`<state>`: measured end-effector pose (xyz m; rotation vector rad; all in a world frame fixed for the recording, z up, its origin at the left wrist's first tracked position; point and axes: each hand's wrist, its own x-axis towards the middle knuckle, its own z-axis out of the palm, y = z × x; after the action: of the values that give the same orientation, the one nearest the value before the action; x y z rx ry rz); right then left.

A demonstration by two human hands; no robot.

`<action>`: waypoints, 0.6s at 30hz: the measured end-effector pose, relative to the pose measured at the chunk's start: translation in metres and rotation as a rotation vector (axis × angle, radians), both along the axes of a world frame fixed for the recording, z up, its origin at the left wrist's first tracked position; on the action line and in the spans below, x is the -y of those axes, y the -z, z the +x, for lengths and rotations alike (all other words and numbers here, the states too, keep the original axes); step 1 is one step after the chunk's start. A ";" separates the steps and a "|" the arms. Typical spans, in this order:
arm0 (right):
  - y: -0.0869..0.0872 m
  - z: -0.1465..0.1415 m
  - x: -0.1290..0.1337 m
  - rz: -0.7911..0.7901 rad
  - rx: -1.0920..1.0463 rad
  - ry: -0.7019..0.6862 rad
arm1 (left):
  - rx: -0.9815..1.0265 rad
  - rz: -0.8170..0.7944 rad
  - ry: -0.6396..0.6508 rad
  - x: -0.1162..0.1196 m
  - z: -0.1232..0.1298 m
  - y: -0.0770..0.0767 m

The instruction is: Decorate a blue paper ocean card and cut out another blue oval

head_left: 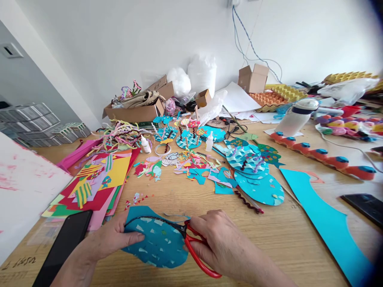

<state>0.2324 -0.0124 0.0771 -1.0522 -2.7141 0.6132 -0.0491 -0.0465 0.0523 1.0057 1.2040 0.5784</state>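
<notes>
My left hand (112, 235) pinches the left side of a rounded blue paper piece (158, 245) dotted with pale scraps, thumb on top. A plainer blue strip (140, 211) stands along its far edge. In my right hand (217, 235) are red-handled scissors (199, 261), fingers wrapped through the loops. Their dark blades point left and lie along the paper's upper edge. Tiny red and white paper bits (136, 199) lie just beyond my left hand. To the right sits a similar dotted blue oval (260, 189).
At left, a black phone (64, 249) lies beside stacked coloured paper (119, 171). Glue bottles (146, 144) and paper scraps fill the middle. A large blue sheet (317, 215), a painted egg-carton strip (320, 155) and a white jug (299, 115) are on the right. A cardboard box (134, 113) stands behind.
</notes>
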 end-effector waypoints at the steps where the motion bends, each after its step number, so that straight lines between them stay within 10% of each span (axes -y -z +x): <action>1: 0.000 0.000 -0.001 0.005 -0.001 -0.008 | -0.008 0.009 0.010 0.000 -0.002 0.002; 18: -0.009 0.002 -0.002 -0.121 0.011 -0.028 | -0.080 0.079 0.047 0.002 -0.005 0.000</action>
<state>0.2345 -0.0101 0.0858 -1.0485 -2.7360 0.7874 -0.0539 -0.0480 0.0520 1.1300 1.2327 0.5561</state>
